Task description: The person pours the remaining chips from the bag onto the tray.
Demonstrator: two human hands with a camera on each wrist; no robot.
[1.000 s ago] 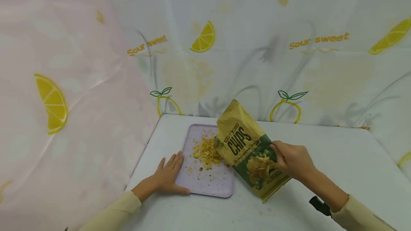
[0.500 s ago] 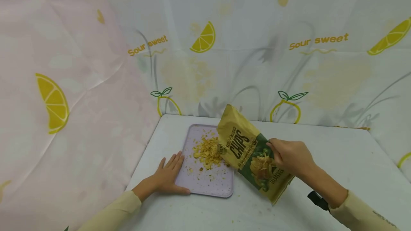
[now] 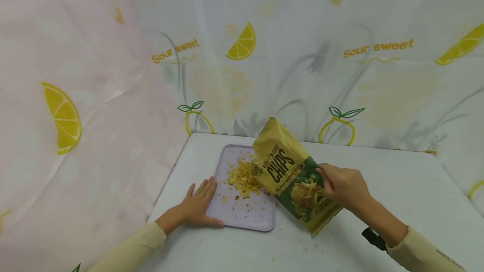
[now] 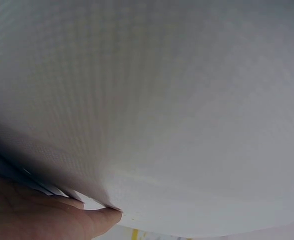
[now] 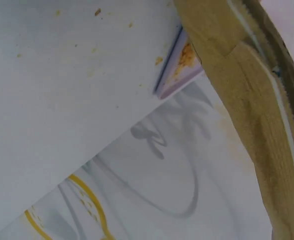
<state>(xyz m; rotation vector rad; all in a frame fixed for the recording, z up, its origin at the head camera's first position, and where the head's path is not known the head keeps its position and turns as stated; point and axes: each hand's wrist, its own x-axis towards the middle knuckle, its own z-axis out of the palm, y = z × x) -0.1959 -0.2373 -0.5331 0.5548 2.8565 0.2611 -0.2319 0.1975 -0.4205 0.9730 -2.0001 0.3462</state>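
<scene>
I'm gripping a bag (image 3: pixel 289 175) with my right hand (image 3: pixel 345 186).
Just right of centre in the head view, it's slanting over the tray (image 3: pixel 242 217); chips (image 3: pixel 243 179) are lying there, and my left hand (image 3: pixel 198 207), fingers straight, is resting at the tray's left edge.

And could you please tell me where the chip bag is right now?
In the head view, the chip bag is just right of centre, held in the right hand and hiding part of the lavender tray's right edge.

The sleeves (image 3: pixel 138 242) are cream (1 black wrist device (image 3: pixel 374 239) shows).
</scene>
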